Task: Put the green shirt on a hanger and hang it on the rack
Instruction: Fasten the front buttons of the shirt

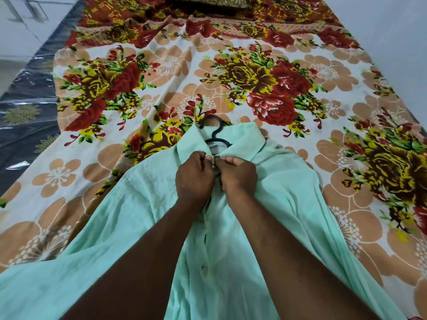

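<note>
So the green shirt (143,204) is spread flat on the floral bedsheet (265,65), collar toward 12 o'clock, hem running off the frame at 6. The black hanger (213,132) is already inside it, hook poking out of the collar at 12 from the hands. Both hands sit right at the top of the placket: left hand (195,179) and right hand (239,174) are touching each other, fingertips pinched on the fabric edges around the top button, looks like they're doing it up

What could go sideways imo: the fabric looks thin and slippery, so if that top button doesn't seat, the shirt may slide off one hanger shoulder once it's lifted. Also tugging the placket toward 6 could drag the hanger down inside the collar and bury the hook. The lower buttons look undone too, but I can't really tell

Count: one shirt, one hanger, two hands, one dark patterned pillow (205,1) at 12, one shiny dark cover (25,107) showing at 9. One button (203,271) clearly visible lower on the placket. No rack anywhere in view
</note>
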